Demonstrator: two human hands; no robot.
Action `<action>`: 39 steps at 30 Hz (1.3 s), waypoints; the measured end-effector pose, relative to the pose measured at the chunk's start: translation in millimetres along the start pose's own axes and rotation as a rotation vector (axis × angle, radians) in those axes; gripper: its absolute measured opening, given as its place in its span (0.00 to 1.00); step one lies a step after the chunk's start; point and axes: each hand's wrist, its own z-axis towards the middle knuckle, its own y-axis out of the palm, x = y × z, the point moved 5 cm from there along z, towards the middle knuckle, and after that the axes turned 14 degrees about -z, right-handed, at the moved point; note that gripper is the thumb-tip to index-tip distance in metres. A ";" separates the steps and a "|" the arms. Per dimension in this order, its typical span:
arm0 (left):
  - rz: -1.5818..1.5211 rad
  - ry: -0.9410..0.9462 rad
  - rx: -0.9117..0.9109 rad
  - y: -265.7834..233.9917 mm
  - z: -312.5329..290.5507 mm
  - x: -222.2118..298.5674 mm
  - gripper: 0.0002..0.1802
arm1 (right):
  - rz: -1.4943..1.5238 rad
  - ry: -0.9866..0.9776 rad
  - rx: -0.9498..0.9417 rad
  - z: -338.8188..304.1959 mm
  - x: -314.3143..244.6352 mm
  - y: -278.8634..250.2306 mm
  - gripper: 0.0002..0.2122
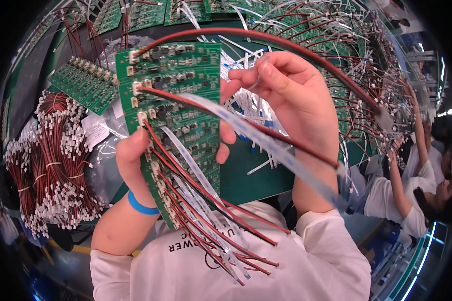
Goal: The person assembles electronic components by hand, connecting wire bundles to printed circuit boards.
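My left hand [131, 153], a blue band on its wrist, grips a long green circuit board panel [186, 108], thumb on the near edge and fingertips behind the right edge. Red-and-black wire leads [206, 195] are plugged in along the panel's left side and hang toward my shirt. White flat ribbon cables [196, 163] run between them; one long ribbon and two leads stretch out blurred to the right. Beside the panel's upper right, my right hand [299, 93] is raised, thumb and fingers pinched on a thin pale strip that looks like a flat ribbon cable seen edge-on.
Bundles of red-and-black leads with white connectors [55, 165] lie on the left, near another green panel [83, 83] on clear plastic. Loose white ribbon cables [258, 118] are heaped behind my right hand. Wired boards [331, 45] fill the back right. Other people [402, 195] work at right.
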 end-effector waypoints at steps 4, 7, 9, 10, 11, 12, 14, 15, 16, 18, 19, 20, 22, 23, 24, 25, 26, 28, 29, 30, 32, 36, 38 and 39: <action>-0.020 -0.122 0.067 -9.2 -5.2 -0.5 0.46 | -0.214 -0.016 0.068 -1.3 -0.7 -2.9 0.06; 0.012 -0.204 0.082 -7.5 -11.7 -6.6 0.47 | -0.299 0.042 0.057 -6.4 -1.8 5.8 0.06; 0.047 -0.224 0.083 -0.9 -13.2 -6.7 0.47 | -0.321 0.020 0.073 -6.7 -2.0 9.4 0.06; 0.084 -0.249 0.081 1.4 -13.8 -8.1 0.48 | -0.343 -0.005 0.095 -6.8 -2.7 10.3 0.06; 0.067 -0.230 0.128 -0.6 -17.7 -9.3 0.49 | -0.414 -0.037 0.117 -7.4 -5.2 11.8 0.07; 0.065 -0.230 0.129 0.6 -17.3 -8.5 0.49 | -0.415 -0.034 0.116 -7.2 -4.4 12.2 0.07; 0.071 -0.139 0.133 3.3 -13.6 -0.6 0.50 | -0.362 -0.066 0.114 -7.4 -4.5 12.7 0.09; 0.011 -0.086 0.005 -5.4 -12.3 0.0 0.50 | -0.364 -0.084 0.096 -5.9 -3.0 11.9 0.09; -0.018 -0.093 0.044 -4.5 -11.4 0.9 0.51 | -0.366 -0.082 0.100 -6.6 -1.9 11.5 0.09; -0.098 -0.067 0.013 -5.3 -8.6 0.3 0.50 | -0.468 -0.105 0.106 -7.6 -0.9 13.2 0.08; -0.098 -0.065 0.015 -5.6 -9.4 0.9 0.50 | -0.460 -0.140 0.090 -6.5 0.6 14.4 0.06; -0.098 -0.061 0.019 -5.9 -10.4 2.3 0.49 | -0.460 -0.140 0.088 -6.7 1.9 16.9 0.06; -0.100 -0.056 0.022 -6.8 -11.5 3.8 0.48 | -0.582 -0.235 0.129 -9.3 -2.4 21.3 0.05; -0.135 -0.070 0.024 -7.5 -11.4 3.3 0.46 | -0.633 -0.261 0.134 -10.0 -1.3 20.2 0.05; -0.171 -0.085 0.025 -8.1 -10.7 2.3 0.45 | -0.634 -0.261 0.135 -10.1 1.2 19.0 0.05; -0.171 -0.083 0.010 -9.2 -9.0 1.6 0.43 | -0.697 -0.307 0.152 -10.6 2.3 19.0 0.04; -0.171 -0.085 0.011 -6.9 -8.3 0.2 0.43 | -0.760 -0.353 0.169 -10.8 4.1 18.5 0.04; -0.213 -0.021 0.103 -5.6 -7.6 1.5 0.42 | -0.880 -0.488 0.200 -9.1 0.8 19.5 0.05; -0.194 -0.035 0.093 -7.5 -9.6 3.5 0.42 | -1.062 -0.511 0.157 -9.2 -5.1 25.6 0.06; -0.194 -0.030 0.095 -6.7 -10.1 5.3 0.42 | -1.243 -0.533 0.111 -9.1 -7.5 30.8 0.06; -0.234 -0.031 0.185 -5.3 -9.6 6.8 0.42 | -1.253 -0.650 0.108 -9.4 -11.4 32.3 0.06; -0.198 -0.013 0.253 -0.8 -6.3 4.7 0.41 | -1.380 -0.668 0.044 -10.2 -13.4 32.2 0.05; -0.143 -0.043 0.214 -4.4 -9.4 4.7 0.41 | -1.279 -0.683 0.087 -8.3 -13.8 23.6 0.08; -0.087 -0.073 0.176 -4.3 -10.8 3.7 0.41 | -1.266 -0.678 0.071 -8.8 -18.3 22.5 0.07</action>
